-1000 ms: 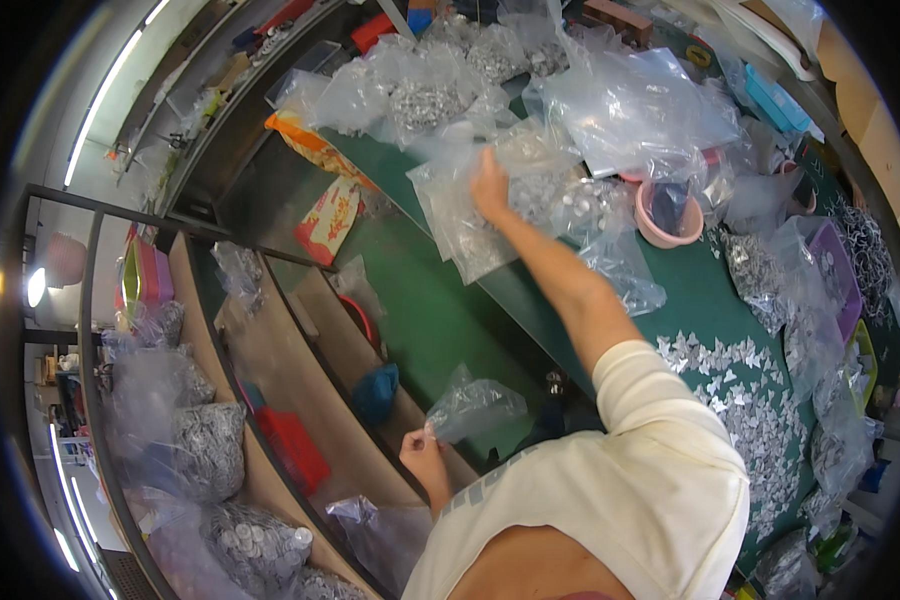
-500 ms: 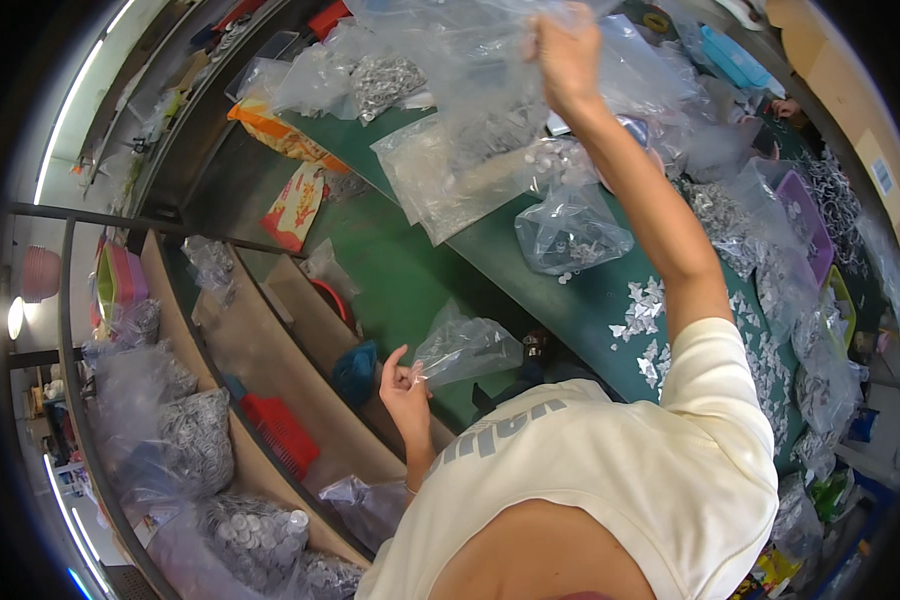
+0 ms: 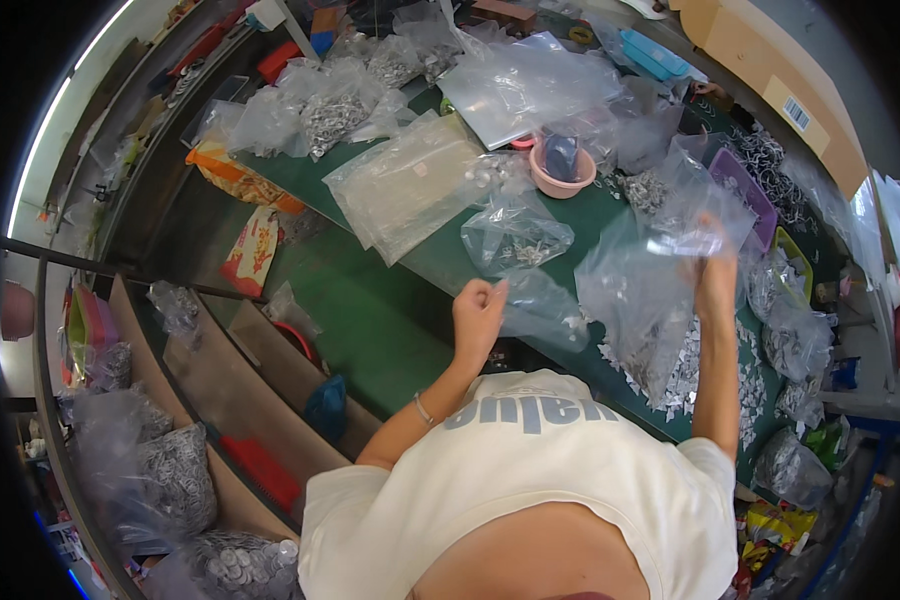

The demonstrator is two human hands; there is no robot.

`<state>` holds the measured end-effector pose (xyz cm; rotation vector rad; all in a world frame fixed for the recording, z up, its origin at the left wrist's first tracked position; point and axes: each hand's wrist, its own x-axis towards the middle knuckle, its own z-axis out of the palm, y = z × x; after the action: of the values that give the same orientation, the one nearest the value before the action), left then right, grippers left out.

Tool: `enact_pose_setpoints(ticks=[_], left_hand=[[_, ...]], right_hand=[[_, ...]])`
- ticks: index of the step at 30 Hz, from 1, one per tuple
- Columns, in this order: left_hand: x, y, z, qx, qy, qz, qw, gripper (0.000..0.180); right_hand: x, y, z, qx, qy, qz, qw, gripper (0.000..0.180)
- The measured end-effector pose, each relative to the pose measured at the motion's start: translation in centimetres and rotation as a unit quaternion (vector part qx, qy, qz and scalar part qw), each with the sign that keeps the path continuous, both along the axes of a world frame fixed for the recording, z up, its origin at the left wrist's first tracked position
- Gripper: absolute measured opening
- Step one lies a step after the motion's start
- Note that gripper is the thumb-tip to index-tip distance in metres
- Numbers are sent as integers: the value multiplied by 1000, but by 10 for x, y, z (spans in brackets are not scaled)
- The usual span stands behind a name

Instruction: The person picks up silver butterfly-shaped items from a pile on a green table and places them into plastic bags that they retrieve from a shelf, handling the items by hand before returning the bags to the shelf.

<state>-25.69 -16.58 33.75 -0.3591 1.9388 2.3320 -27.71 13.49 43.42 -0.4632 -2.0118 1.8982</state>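
Hands: left hand [image 3: 480, 315] pinches a small clear bag [image 3: 540, 308] between closed fingertips; right hand [image 3: 712, 280] curls shut around a large clear bag [image 3: 625, 285], fingers blurred.
Bags: small one just right of the frame's centre; large one farther right, over silvery pieces [image 3: 680, 382].
Tabletop [image 3: 592, 222]: green, pink basin [image 3: 564, 188] toward upper right.

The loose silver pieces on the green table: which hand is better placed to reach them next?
Probably the right hand: it is nearer the loose silver pieces, though it holds a large clear bag. The left hand is farther off, pinching a smaller clear bag.
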Motion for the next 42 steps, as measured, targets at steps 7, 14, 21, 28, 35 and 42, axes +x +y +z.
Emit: enact_pose_setpoints(ticks=[7, 14, 21, 28, 35, 42], left_hand=[[-19, 55, -29, -149, 91, -62, 983, 35], [-21, 91, -47, -112, 70, -96, 986, 46], [-27, 112, -57, -154, 141, -70, 975, 42], [-6, 149, -54, -113, 149, -255, 949, 20], [-15, 142, -54, -184, 235, -416, 859, 28], [-9, 165, -58, -24, 137, -342, 929, 15]], right_hand=[[93, 53, -131, 71, -44, -54, 995, 34], [110, 6, -118, 457, -122, 188, 861, 67], [89, 14, -133, 428, -125, 239, 862, 36], [82, 13, -150, 190, -137, 290, 928, 38], [60, 23, -172, 122, -215, 69, 967, 43], [72, 19, -188, 343, -99, 155, 921, 30]])
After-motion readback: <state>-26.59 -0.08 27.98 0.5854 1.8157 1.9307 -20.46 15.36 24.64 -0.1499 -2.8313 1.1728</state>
